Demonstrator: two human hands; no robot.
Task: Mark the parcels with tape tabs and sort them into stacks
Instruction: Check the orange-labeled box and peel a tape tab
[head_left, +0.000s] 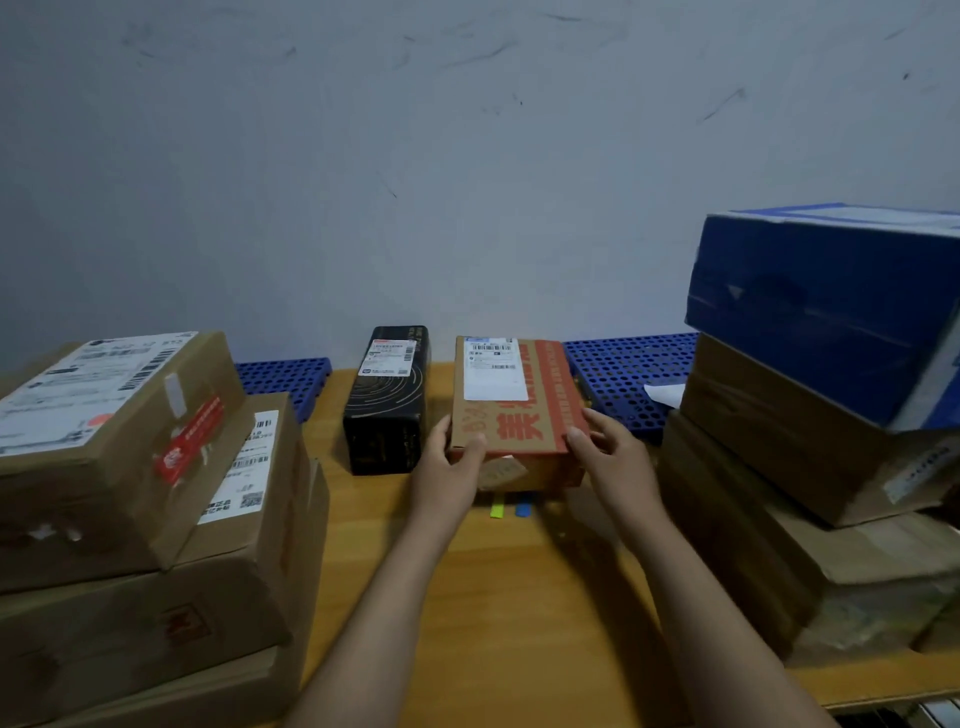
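A brown parcel with red print and a white label (511, 410) lies at the middle of the wooden table (498, 597), lengthwise toward the wall. My left hand (454, 462) grips its near left corner and my right hand (605, 447) grips its near right corner. Just in front of the parcel, a yellow-green tape tab (497, 509) and a blue tape tab (523, 508) stick to the table. A black parcel with a white label (389, 400) lies to the left of it, untouched.
A stack of brown parcels (145, 499) fills the left side. On the right, a blue box (826, 306) tops another stack of brown boxes (810, 467). Blue perforated plastic boards (618, 374) lie along the grey wall behind.
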